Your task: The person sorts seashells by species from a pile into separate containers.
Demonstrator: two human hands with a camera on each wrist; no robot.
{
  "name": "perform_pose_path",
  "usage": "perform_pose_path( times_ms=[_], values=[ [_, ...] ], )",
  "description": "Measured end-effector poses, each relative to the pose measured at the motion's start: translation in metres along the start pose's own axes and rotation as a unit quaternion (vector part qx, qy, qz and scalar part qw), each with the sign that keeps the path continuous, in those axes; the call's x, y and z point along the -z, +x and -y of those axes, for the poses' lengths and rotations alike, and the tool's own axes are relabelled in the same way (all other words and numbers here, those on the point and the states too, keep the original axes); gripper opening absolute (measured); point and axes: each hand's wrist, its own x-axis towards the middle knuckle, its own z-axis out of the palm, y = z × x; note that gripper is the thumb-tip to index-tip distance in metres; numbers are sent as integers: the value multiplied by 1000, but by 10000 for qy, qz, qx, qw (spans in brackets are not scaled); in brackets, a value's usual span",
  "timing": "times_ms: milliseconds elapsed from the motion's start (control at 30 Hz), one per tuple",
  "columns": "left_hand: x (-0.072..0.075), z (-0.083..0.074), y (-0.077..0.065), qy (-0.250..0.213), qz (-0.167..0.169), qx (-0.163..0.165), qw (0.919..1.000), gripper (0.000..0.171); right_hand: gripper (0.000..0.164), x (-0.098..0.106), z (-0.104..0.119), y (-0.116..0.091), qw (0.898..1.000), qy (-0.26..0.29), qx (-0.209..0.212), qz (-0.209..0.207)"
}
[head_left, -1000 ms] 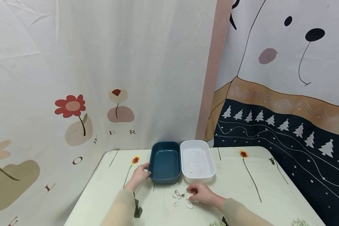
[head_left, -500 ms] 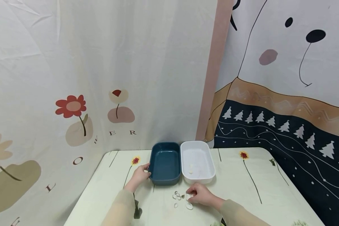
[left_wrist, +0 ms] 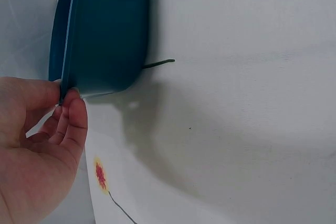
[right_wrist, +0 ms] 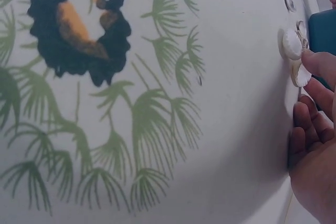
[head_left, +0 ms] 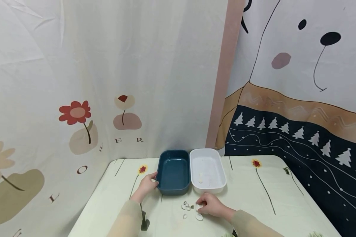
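Note:
My left hand (head_left: 146, 185) pinches the rim of a deep blue rectangular dish (head_left: 173, 172) at its near left side. In the left wrist view the thumb lies over the rim of the dish (left_wrist: 107, 30) and the curled fingers are below it. Near the front of the white dish, my right hand (head_left: 211, 204) holds a white shell (right_wrist: 301, 75) between thumb and index finger, low over the table. A second white shell (head_left: 199, 217) lies just in front of that hand. To its left is a loose group of small shells (head_left: 186, 206), with a dark greenish piece (head_left: 192, 206) beside them.
A white rectangular dish (head_left: 207, 168) stands right beside the blue one, with a few small pale pieces (head_left: 200, 177) inside. Both dishes are near the back of a table (head_left: 243, 184) covered in a flower-print cloth. Printed curtains (head_left: 172, 82) hang behind.

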Motion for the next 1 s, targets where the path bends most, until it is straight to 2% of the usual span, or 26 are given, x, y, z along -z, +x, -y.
perform_pose_path(
  times_ms=[633,800,867,933,1000],
  values=[
    [0,2,0,-45,-22,25,10000,54,26,0,4,0,10000,-31,-58,43],
    [1,0,-1,-29,-45,-53,10000,55,25,6,3,0,9995,-93,310,-14],
    [1,-1,-1,16,-34,-75,10000,55,25,9,3,0,9981,-190,589,0],
    [1,-1,-2,20,-23,-35,10000,55,26,13,4,1,9976,-188,665,63],
    [1,-1,-2,30,-6,-45,10000,55,27,16,7,2,9982,-189,546,162]
  ],
)
